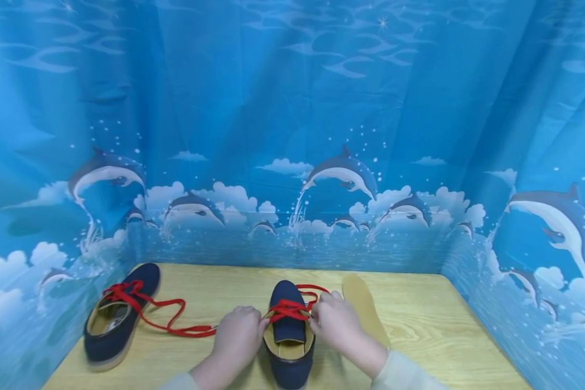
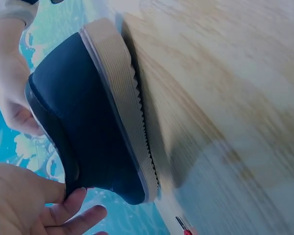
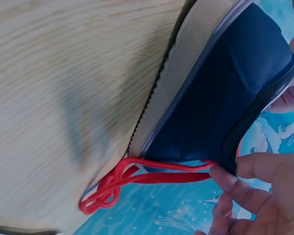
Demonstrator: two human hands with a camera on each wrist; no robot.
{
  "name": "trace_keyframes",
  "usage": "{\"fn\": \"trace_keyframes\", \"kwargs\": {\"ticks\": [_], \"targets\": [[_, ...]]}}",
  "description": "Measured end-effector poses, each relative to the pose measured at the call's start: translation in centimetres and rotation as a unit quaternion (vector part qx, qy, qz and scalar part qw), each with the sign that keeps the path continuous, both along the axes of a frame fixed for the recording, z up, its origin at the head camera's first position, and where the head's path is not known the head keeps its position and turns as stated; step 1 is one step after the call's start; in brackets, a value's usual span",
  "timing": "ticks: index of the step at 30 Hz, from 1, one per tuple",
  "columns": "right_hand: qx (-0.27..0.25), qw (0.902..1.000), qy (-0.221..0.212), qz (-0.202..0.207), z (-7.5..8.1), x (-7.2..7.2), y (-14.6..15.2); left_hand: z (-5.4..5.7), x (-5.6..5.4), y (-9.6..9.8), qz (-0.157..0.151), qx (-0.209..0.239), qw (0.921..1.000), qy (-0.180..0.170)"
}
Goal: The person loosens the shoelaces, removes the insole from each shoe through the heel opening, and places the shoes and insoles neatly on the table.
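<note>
A navy shoe (image 1: 292, 374) with a ribbed beige sole stands on the table between both hands, toe pointing away. Red laces (image 1: 288, 309) cross over its tongue, and loose lace trails past its right side. My left hand (image 1: 239, 337) pinches the left edge of the lacing flap between thumb and finger; the left wrist view shows this grip at the shoe's upper (image 2: 88, 117). On the opposite side, my right hand (image 1: 338, 325) pinches the right flap edge. Looped red lace (image 3: 110, 188) hangs from beside those fingertips in the right wrist view.
A second navy shoe (image 1: 108, 346) sits at the table's left, its long red lace (image 1: 175, 327) stretching toward my left hand. A tan insole (image 1: 363, 303) lies right of the middle, partly behind my right hand. A blue dolphin-print curtain (image 1: 292, 108) encloses the wooden table (image 1: 443, 336).
</note>
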State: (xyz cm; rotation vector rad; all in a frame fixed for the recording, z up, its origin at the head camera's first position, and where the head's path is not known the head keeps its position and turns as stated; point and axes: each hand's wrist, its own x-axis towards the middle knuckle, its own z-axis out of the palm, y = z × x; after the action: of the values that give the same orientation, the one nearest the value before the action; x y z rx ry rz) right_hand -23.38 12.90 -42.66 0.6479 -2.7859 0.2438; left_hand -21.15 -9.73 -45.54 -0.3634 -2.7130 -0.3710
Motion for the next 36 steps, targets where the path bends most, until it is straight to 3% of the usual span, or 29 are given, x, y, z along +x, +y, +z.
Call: {"fn": "trace_keyframes", "kwargs": {"ticks": [4,13,27,32,36], "targets": [[-0.001,1.0,0.003,-0.002,0.0,0.2,-0.3,0.2,0.1,0.4,-0.007,-0.007,0.9997,0.024],[0.001,0.9998,-0.02,0.009,-0.4,-0.2,-0.5,0.6,-0.3,1.1,-0.015,-0.008,0.9996,0.022],[-0.007,0.999,-0.041,0.014,-0.6,0.6,-0.3,0.2,0.1,1.1,-0.054,-0.016,0.9983,-0.01],[-0.001,0.9987,-0.045,0.023,-0.4,0.9,-0.2,0.2,0.3,1.1,-0.059,-0.022,0.9972,-0.039],[0.002,0.9988,-0.041,0.027,-0.2,1.2,-0.1,0.5,0.2,1.1,-0.056,-0.019,0.9975,-0.038]]}}
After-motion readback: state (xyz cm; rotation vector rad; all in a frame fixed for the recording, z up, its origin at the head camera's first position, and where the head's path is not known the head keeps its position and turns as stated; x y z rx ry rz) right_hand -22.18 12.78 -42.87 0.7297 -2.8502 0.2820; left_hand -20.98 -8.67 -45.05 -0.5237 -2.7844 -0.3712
